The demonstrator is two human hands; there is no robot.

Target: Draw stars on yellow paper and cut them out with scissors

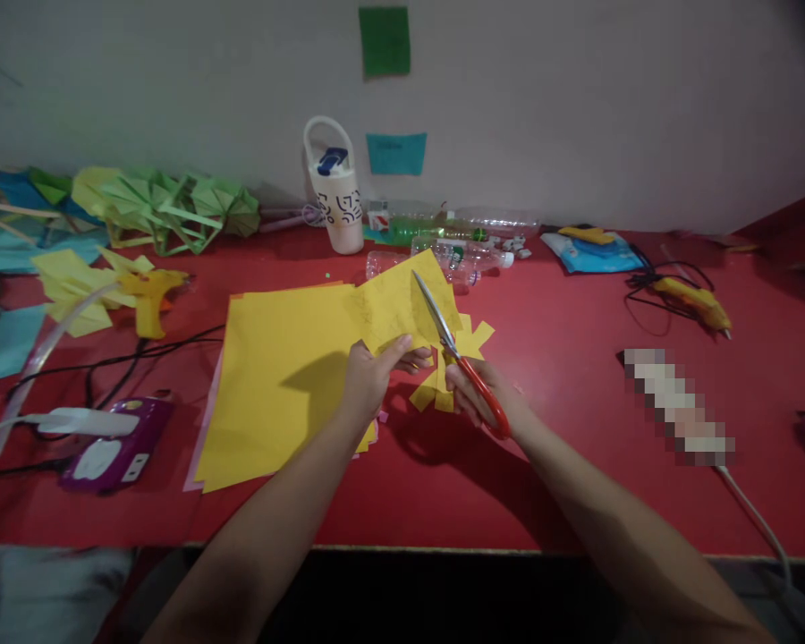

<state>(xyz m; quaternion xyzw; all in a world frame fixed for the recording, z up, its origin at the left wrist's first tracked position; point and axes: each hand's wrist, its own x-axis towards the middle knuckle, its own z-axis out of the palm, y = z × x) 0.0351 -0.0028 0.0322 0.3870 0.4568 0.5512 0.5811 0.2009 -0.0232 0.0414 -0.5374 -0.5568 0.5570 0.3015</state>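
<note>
1. Red tabletop (pixel 563 501) spreads beneath my forearms, its front edge crossing the lower frame; a grey wall (pixel 577 107) bounds it along the top.
2. My left hand (pixel 374 374) pinches a small yellow paper sheet (pixel 399 300) between thumb and fingers, at the centre of the frame.
3. My right hand (pixel 497 385) has its fingers curled round the red handles of silver-bladed scissors (pixel 473 377). The blades lie across the sheet's right part, tips towards the top; I cannot tell whether they are parted.
4. My widest room is right of centre, reaching to a pale, pixelated oblong object (pixel 677 407) with a white cord (pixel 755 514).
5. Left of centre, a stack of large yellow paper sheets (pixel 275 358) takes up the surface beside my left hand, pink paper (pixel 201 456) edging out from under it.
6. Yellow cut paper strips (pixel 476 335) lie around my right fingers.
7. Beyond the sheet, clear plastic bottles (pixel 456 255) crowd the upper centre; a white patterned tumbler (pixel 342 215) stands just left of them.
8. Far left, a yellow glue gun (pixel 151 300) and a purple box (pixel 117 461) sit among black cables (pixel 111 392).
</note>
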